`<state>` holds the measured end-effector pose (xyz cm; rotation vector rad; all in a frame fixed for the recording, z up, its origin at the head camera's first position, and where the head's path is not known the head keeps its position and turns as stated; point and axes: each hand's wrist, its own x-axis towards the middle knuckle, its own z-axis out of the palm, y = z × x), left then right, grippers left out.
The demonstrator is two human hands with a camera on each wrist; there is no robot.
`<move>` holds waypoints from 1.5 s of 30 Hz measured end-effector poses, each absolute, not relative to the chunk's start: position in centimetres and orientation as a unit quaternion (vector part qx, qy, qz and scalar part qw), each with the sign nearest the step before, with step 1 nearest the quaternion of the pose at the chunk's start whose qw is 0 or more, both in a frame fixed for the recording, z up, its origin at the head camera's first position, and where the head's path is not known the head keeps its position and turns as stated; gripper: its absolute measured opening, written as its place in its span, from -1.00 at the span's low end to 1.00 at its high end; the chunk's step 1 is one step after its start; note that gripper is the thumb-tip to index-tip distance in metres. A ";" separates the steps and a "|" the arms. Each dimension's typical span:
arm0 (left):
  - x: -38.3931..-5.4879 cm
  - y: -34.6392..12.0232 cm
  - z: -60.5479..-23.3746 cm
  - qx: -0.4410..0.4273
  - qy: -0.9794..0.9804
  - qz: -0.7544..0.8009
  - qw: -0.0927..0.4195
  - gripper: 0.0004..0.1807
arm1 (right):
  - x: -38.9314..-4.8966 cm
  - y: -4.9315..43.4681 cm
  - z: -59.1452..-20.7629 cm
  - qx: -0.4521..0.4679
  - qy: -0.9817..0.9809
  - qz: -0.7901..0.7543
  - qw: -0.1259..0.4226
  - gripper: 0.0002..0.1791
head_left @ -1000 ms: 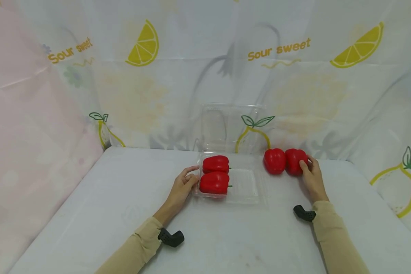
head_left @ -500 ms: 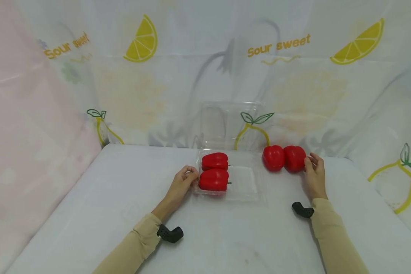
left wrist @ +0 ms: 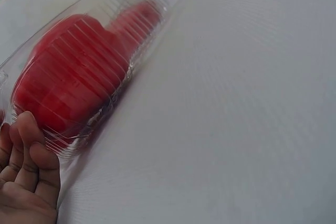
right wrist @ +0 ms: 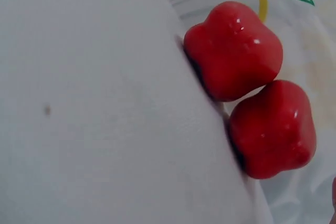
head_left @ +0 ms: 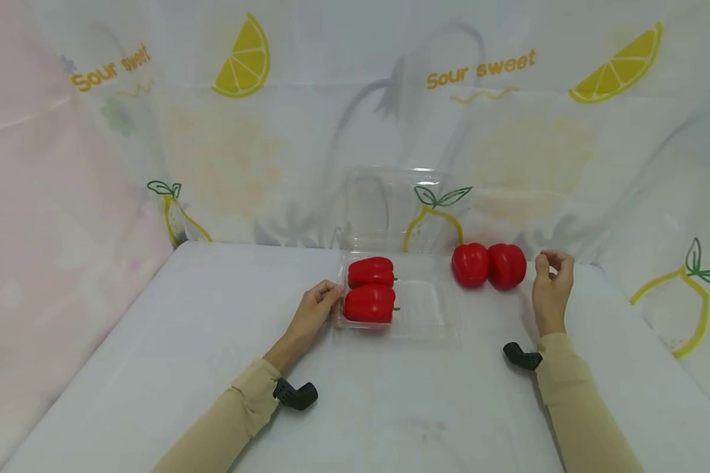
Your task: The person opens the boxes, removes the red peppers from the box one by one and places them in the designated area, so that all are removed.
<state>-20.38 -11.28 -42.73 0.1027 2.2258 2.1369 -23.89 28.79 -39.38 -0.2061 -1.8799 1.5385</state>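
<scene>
Two red bell peppers point(head_left: 369, 303) lie on their sides, stems to the right, in the left part of a clear plastic clamshell box point(head_left: 423, 309). My left hand point(head_left: 312, 312) holds the box by its left edge; in the left wrist view its curled fingers point(left wrist: 30, 127) are against the ribbed wall. Two more bell peppers stand side by side on the table to the right of the box, a left one point(head_left: 471, 265) and a right one point(head_left: 507, 266). Just right of these, my right hand point(head_left: 553, 289) is loosely curled, apart from them, with nothing in it.
The box's clear lid point(head_left: 378, 210) stands raised at the back, close to the printed cloth point(head_left: 307, 144). White covering spreads over the table point(head_left: 390, 407). A black wrist device point(head_left: 296, 394) sits on each sleeve.
My right hand has let go of the rightmost bell pepper and drawn away to the right. The left hand stays at the box's edge, its fingers more curled. The view has tilted slightly downward.
</scene>
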 end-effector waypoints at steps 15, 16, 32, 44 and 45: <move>-20.6 -10.8 -43.3 0.054 0.737 0.674 -0.001 -0.84 | -23.1 24.1 -35.9 0.087 -0.833 0.466 0.284 -0.70; -20.6 -10.9 -43.2 0.052 0.736 0.675 -0.004 -0.84 | -23.2 23.7 -35.9 0.106 -0.842 0.456 0.269 -0.69; -20.5 -10.7 -43.4 0.059 0.738 0.672 0.001 -0.83 | -20.7 16.2 -36.8 0.316 -0.876 0.351 0.093 -0.58; -18.9 -10.9 -40.9 0.069 0.733 0.677 0.018 -0.85 | -19.7 11.4 -38.0 0.336 -0.894 0.286 0.076 -0.48; -18.9 -10.9 -40.8 0.070 0.732 0.678 0.019 -0.85 | -19.6 11.4 -38.1 0.336 -0.896 0.280 0.079 -0.48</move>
